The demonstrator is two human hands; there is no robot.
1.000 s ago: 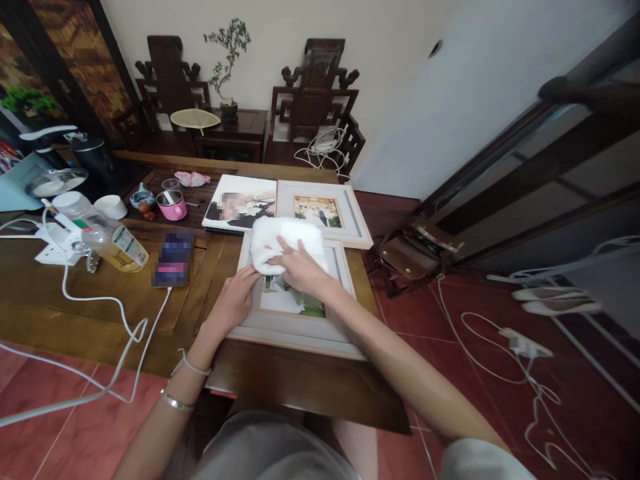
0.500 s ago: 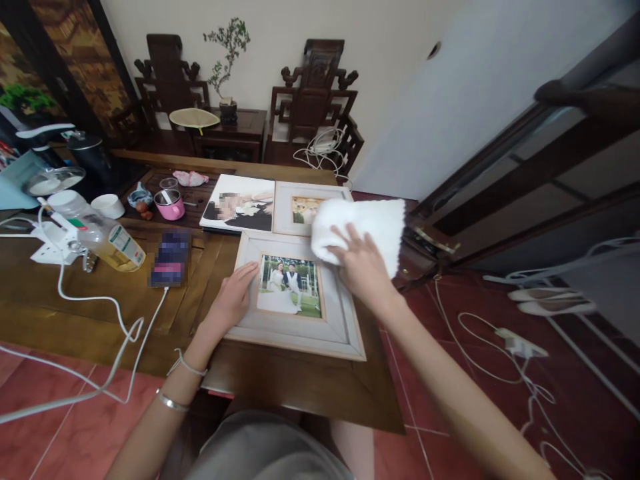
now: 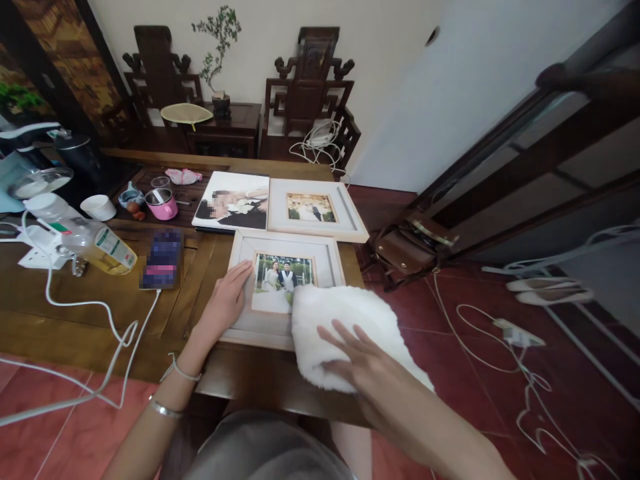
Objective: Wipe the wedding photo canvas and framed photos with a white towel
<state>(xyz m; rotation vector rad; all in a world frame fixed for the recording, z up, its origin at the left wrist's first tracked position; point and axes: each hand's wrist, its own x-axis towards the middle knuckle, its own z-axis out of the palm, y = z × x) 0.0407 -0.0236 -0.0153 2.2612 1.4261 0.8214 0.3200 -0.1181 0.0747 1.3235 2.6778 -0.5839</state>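
Observation:
A pale picture frame (image 3: 239, 267) with a photo of two people lies flat near the table's front edge. My left hand (image 3: 231, 293) rests on its left border, fingers stretched out and lying flat. A fluffy white cloth (image 3: 367, 313) covers the frame's lower right corner and hangs past the table's edge. My right hand (image 3: 357, 357) holds this folded cloth, fingers over the top and thumb tucked at the fold. Behind lie a second picture frame (image 3: 345, 223) and a white-edged photo panel (image 3: 207, 200), side by side.
Left on the wooden table are a pink cup (image 3: 163, 205), a phone (image 3: 163, 260) on a charging cable, a bottle of yellowish liquid (image 3: 107, 248), a white cup (image 3: 98, 208) and a power strip (image 3: 37, 253). A brown bag (image 3: 403, 250) sits right of the table.
My right hand has drawn the white cloth down the frame's right side towards me, uncovering the second frame behind. My left hand stays on the left border.

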